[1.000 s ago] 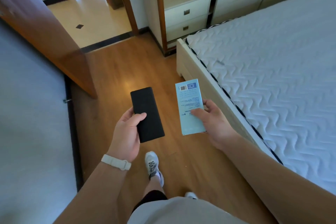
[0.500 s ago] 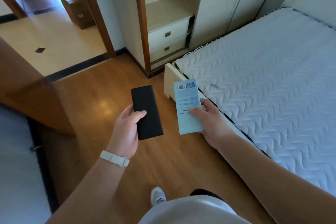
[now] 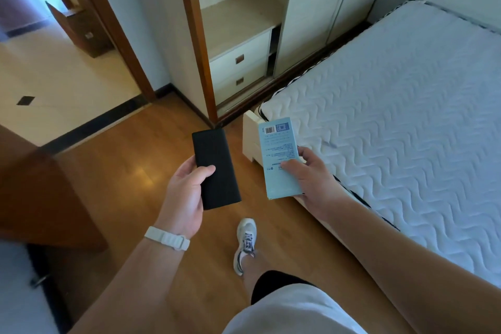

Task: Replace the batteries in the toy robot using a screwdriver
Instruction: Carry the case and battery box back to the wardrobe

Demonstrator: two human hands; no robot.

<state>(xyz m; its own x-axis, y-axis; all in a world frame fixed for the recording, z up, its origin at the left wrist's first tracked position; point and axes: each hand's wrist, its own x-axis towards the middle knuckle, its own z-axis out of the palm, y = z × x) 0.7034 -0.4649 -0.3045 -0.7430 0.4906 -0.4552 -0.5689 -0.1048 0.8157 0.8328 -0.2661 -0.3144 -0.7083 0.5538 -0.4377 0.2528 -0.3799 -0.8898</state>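
Note:
My left hand grips a flat black rectangular case by its lower left side, thumb across the front. My right hand holds a light blue flat box with a barcode and small print on its upper face, thumb on top. Both are held side by side in front of me over the wooden floor. No toy robot, screwdriver or loose batteries are in view.
A bed with a white quilted mattress fills the right side. A wardrobe with a bare shelf and two drawers stands ahead. An open brown door is at the left, a doorway beyond. My foot in a white sneaker stands on the floor.
The view has swung right and upward as I walk, bringing the wardrobe and bed closer. Both hands keep their hold on the black case and blue box.

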